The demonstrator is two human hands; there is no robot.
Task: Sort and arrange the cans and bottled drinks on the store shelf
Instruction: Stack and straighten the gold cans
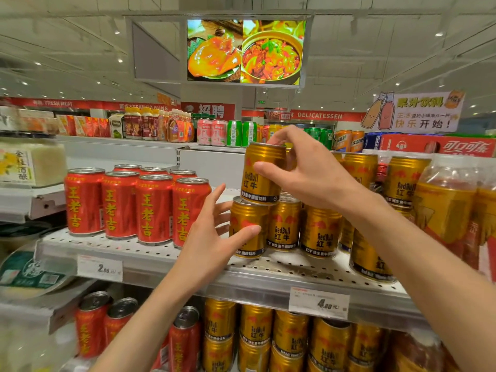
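Gold ribbed metal marks the small Red Bull can (261, 174) that the right hand (308, 174) grips from the side, thumb across its front and fingers curled over its rim; its base sits on the tops of two like cans in the bottom row, the left gold can (245, 228) and its neighbour (284, 224). The left hand (214, 232) has its fingers spread and nearly straight, the thumb touching the front of that left gold can, gripping nothing. All stand on a perforated grey metal shelf (188, 260), with smooth, taller red cans (137, 205) in rows to the left, just beside the left hand. Paper price tags (319, 303) hang on the shelf's front edge.
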